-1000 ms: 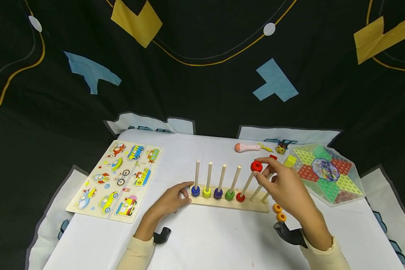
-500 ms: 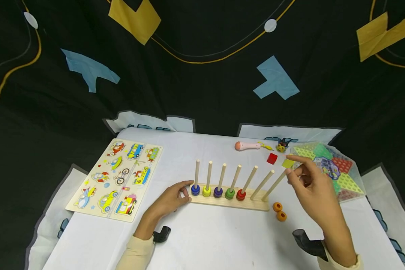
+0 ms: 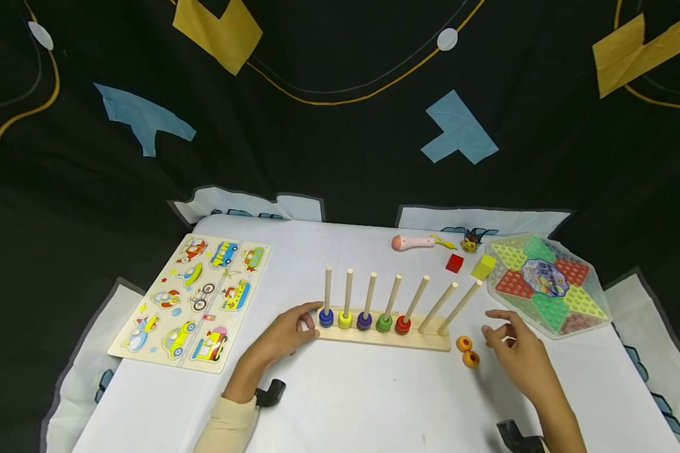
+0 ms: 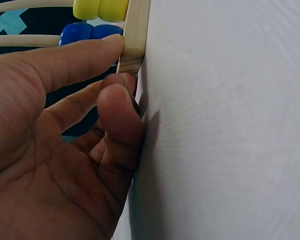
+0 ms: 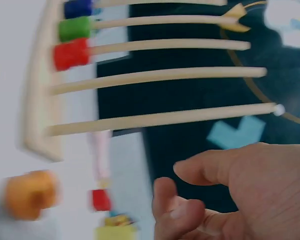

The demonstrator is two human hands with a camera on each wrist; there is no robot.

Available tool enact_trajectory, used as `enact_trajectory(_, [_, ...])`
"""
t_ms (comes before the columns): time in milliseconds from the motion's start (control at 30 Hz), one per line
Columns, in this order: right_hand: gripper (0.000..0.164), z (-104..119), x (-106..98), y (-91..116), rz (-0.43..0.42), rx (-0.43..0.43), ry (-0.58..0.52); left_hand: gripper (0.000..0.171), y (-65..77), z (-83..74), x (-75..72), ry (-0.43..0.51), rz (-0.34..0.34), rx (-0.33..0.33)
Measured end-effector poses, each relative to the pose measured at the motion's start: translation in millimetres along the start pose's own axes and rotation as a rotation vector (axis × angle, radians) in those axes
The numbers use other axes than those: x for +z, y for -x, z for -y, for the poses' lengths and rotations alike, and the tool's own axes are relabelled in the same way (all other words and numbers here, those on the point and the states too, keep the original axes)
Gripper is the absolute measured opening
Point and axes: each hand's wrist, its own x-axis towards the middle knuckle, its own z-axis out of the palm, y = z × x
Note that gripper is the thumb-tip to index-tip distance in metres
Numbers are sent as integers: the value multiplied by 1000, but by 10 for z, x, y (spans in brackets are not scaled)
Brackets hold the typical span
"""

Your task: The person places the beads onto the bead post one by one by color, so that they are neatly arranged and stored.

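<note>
A wooden peg rack [image 3: 368, 336] stands on the white table with a row of upright pegs. Blue beads [image 3: 325, 318], yellow beads [image 3: 345, 320], purple beads [image 3: 364, 321], green beads [image 3: 383, 323] and red beads [image 3: 403, 324] sit at the foot of separate pegs; the two rightmost pegs are bare. My left hand [image 3: 280, 336] pinches the rack's left end between thumb and fingers, beside the blue beads in the left wrist view. Loosely bent and holding nothing, my right hand [image 3: 518, 355] hovers right of two orange beads [image 3: 471, 359], which lie off the rack's right end.
At left lies a picture puzzle board [image 3: 198, 302]. A star-patterned game board [image 3: 549, 283] is at the right. Behind the rack are a red cube [image 3: 454, 263], a yellow block [image 3: 483, 267], a pink toy microphone [image 3: 412, 242] and a small figure [image 3: 472, 240].
My right hand lowered a red bead onto the fifth peg, let it go, then moved right and down toward the orange beads. The left hand stayed at the rack's end.
</note>
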Motion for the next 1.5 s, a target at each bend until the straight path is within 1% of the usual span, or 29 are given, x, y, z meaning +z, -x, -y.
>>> enact_trajectory(133, [57,-218,186,51,167,115,-37,56,7,-6,13,7,4,-3])
enact_trajectory(200, [59,-280,259,92,220,165,-50,56,9,-7,17,8,3,-4])
enact_trajectory(267, [58,-313,326,123,248,187,-51,56,7,0,15,7,0,-3])
enact_trajectory(467, [51,-360,454,162,267,182,-16,55,-3,3,1,8,-2,1])
enact_trajectory(633, [47,-405,482,167,254,179,25,56,-1,6,0,4,2,-9])
enact_trajectory(833, [44,-410,490,150,241,162,41,56,4,-8,-8,3,-4,-4])
enact_trajectory(967, [43,-367,422,168,226,170,58,56,5,-18,-10,10,1,7])
enact_trajectory(1033, [44,-324,349,183,218,179,52,56,7,-25,-9,11,4,8])
enact_trajectory(1100, [44,-268,258,188,192,170,46,56,8,-35,-8,14,5,5])
enact_trajectory(1200, [44,-155,103,186,123,126,62,56,9,-42,-11,13,2,1])
enact_trajectory(1367, [44,99,-161,178,-32,35,88,56,2,-30,-13,12,-3,0])
enact_trajectory(1500, [44,309,-333,166,-123,-14,90,57,7,-9,-1,6,0,-5])
